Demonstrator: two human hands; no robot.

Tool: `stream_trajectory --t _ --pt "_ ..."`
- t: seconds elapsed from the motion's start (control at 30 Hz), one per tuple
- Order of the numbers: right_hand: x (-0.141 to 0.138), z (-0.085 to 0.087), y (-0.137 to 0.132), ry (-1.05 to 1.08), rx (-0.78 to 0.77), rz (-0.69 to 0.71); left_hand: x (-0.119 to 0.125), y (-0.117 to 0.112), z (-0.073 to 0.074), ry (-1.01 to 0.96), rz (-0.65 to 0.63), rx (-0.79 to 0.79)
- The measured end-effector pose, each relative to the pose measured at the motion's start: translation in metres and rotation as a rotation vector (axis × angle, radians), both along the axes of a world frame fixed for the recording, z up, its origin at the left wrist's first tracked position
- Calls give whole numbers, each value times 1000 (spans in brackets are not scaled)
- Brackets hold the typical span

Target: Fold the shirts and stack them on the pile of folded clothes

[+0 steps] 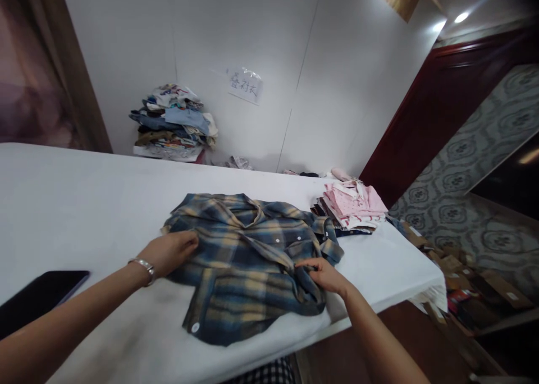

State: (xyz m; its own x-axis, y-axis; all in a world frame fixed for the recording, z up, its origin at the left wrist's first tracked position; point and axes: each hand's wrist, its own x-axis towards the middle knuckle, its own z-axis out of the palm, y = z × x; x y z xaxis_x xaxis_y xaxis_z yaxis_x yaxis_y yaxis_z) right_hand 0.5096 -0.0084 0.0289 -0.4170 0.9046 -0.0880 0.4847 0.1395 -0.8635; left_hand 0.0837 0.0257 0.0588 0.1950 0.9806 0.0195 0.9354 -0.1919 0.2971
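A blue and yellow plaid shirt [248, 260] lies spread and partly folded on the white table [76, 204]. My left hand [170, 251], with a metal bracelet on the wrist, rests on the shirt's left edge with its fingers curled over the cloth. My right hand [323, 274] pinches a fold of the shirt near its lower right side.
A dark phone [37, 300] lies at the table's left front. A stack of folded pink clothes [353, 205] sits at the table's right end. A pile of mixed clothes [174, 123] stands by the wall behind. Cardboard boxes [471, 286] crowd the floor at right.
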Motion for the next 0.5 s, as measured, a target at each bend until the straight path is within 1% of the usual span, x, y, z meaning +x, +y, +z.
stream_trajectory --t 0.07,0.1,0.17,0.2,0.27,0.37,0.43,0.5 --pt "-2 12 10 4 -72 66 5 15 0 -37 16 88" --pt "-5 17 16 32 -89 97 11 24 0 -47 -5 126" --pt "-16 23 27 77 -66 128 30 43 -3 -55 -66 179" --pt "-23 22 31 55 -19 128 41 52 -5 -42 -86 180" --pt "-36 14 33 -102 155 134 63 68 -12 4 -101 133" --pt "-49 -11 25 -367 461 134 85 85 -22 64 -88 31" --pt "-51 -27 17 -417 578 83 88 96 -24 54 -77 6" --pt "-50 -36 11 -402 624 38 85 110 -17 15 -52 12"
